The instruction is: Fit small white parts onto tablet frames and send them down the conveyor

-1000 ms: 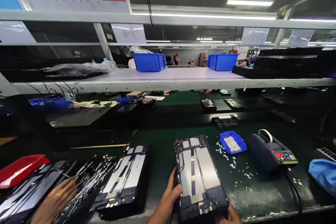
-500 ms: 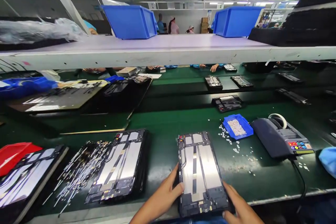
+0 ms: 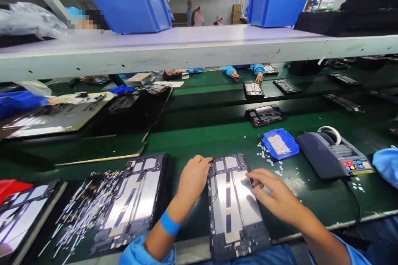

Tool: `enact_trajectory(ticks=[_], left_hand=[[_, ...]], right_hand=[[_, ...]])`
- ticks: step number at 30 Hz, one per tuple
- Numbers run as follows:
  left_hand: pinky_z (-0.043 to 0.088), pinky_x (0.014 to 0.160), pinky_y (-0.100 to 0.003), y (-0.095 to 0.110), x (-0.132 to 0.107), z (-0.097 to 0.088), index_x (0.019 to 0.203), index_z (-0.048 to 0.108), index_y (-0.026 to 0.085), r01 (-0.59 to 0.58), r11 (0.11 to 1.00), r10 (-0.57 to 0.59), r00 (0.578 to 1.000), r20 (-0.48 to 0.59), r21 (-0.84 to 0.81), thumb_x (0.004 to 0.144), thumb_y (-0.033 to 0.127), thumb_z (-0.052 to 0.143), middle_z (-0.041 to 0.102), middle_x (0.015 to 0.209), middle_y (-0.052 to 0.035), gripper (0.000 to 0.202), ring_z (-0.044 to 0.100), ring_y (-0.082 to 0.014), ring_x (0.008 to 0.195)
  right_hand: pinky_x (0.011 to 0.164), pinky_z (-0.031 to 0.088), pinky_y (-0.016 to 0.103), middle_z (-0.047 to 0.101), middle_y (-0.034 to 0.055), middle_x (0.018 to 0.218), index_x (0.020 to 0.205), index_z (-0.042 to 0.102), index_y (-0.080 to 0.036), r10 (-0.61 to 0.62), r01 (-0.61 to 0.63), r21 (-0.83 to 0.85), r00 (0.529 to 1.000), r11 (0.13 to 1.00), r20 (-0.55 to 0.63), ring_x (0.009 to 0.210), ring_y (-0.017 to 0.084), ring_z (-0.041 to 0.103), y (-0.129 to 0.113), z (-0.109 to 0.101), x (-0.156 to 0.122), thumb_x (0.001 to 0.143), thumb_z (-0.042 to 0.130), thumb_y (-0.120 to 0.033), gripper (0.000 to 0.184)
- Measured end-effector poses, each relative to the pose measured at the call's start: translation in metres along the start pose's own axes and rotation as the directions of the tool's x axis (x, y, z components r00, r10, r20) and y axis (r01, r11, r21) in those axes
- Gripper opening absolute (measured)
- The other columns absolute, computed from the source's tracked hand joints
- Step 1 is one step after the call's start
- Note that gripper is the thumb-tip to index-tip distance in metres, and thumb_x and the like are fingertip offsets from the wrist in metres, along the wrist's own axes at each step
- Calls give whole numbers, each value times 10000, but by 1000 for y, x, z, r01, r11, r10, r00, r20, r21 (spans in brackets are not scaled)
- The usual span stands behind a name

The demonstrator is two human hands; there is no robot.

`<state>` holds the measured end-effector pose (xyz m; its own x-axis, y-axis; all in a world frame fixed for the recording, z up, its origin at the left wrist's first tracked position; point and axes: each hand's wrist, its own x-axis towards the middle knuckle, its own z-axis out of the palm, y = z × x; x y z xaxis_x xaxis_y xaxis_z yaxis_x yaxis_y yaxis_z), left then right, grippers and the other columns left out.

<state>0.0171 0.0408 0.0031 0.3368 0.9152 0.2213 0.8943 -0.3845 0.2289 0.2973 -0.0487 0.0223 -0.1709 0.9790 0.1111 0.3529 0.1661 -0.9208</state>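
An opened tablet chassis (image 3: 234, 211) with silver plates and black strips lies lengthwise on the green mat in front of me. My left hand (image 3: 194, 177) rests with curled fingers on its far left corner, gripping the edge. Over the upper right of the silver plate my right hand (image 3: 273, 194) lies with fingers stretched out, the fingertips touching the plate. Nothing is held in the right hand.
A second chassis (image 3: 133, 201) lies to the left, beside a pile of thin metal strips (image 3: 82, 211). A small blue tray (image 3: 280, 143) of white bits and a tape dispenser (image 3: 334, 155) stand to the right. A shelf (image 3: 186, 51) with blue bins hangs overhead. A co-worker's hands (image 3: 245, 75) work across the belt.
Both hands have moved from the near end of the chassis up to its far end. The left now grips the far left corner; the right has spread over the plate.
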Motion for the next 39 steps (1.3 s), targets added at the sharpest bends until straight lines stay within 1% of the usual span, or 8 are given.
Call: enact_trajectory(ticks=[6,11,15,19,25,30,34,39], left_hand=[[528,908,-380,-5,2,-7,1080,701,209,-3,988,7,1000,24,-153,960,150,562,682,1034,-74,193,656,-248,1011],[524,903,-395,-3,12,-15,1014,698,222,-14,982,29,997,78,-186,922,125,561,634,986,-62,191,632,-247,975],[519,859,-382,-3,9,-14,927,632,207,-43,970,47,999,14,-239,921,90,484,618,961,-56,188,610,-233,937],[522,808,-365,-7,-1,-7,919,613,214,-47,959,33,998,-55,-280,972,136,450,639,912,-43,189,621,-221,882],[534,893,-380,-11,-4,0,1190,668,215,-61,983,49,996,-75,-171,988,144,482,679,1042,-72,284,647,-239,999],[505,785,-384,-6,1,-6,1083,719,213,-94,990,96,995,-9,106,981,162,499,657,1017,-100,248,602,-256,865],[475,730,-378,-10,13,-12,972,701,211,-177,968,170,984,53,180,967,144,472,630,995,-102,238,566,-260,815],[516,797,-377,-21,14,-7,959,676,239,-245,968,241,968,-65,-58,967,190,490,649,1019,-77,193,618,-255,901]], right_hand=[[880,543,321,762,65,1121,1183,785,-234,-131,139,-79,987,987,96,980,202,695,-15,14,52,927,577,-187,334],[902,529,317,774,70,1086,1176,782,-194,-84,117,-215,984,970,159,963,196,701,-14,33,99,927,581,-157,322],[1016,500,344,771,83,1191,1191,774,-182,-83,144,-318,977,937,198,1120,221,689,-6,51,119,960,546,-136,328],[1017,490,331,774,85,1187,1186,773,-181,-86,192,-367,954,910,287,1112,215,695,-6,67,127,978,512,-106,343],[876,506,298,721,119,1043,1080,766,-154,-23,193,-566,956,802,294,948,218,683,-11,81,129,996,548,-171,234],[814,499,278,697,97,1017,1002,752,-179,-73,260,-638,950,725,304,891,207,660,-10,84,126,997,542,-178,211],[870,492,286,708,95,1007,1015,753,-172,-85,249,-584,952,773,294,980,223,664,-10,79,130,1005,550,-212,207],[933,486,260,762,51,1069,1054,775,-199,-58,124,-287,972,950,228,1047,181,679,-11,74,135,977,551,-123,248]])
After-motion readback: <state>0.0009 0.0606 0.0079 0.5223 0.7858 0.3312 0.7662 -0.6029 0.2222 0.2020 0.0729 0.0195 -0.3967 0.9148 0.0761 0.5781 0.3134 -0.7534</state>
